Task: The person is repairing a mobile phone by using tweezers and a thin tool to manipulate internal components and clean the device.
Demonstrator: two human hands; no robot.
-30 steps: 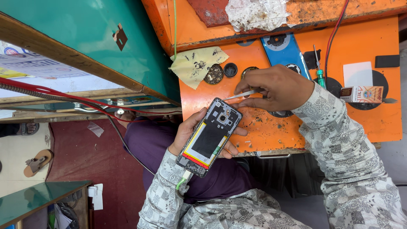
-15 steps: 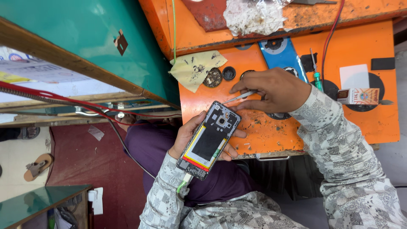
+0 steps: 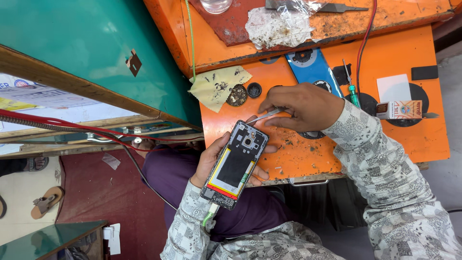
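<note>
Fingers (image 3: 219,147) of left hand (image 3: 211,161) wrap opened phone (image 3: 235,163), frame centre, over orange table (image 3: 298,154) edge. Long axis diagonal: camera end upper right, charging end lower left. Right hand (image 3: 305,106) above, fingers pinching tweezers (image 3: 264,116); tip points lower left at phone's top edge.

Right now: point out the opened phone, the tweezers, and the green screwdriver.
opened phone (image 3: 235,166), head view, on its dark battery.
tweezers (image 3: 265,116), head view, mid-shaft, left of the right hand's fingers.
green screwdriver (image 3: 354,97), head view, on its green handle.
</note>
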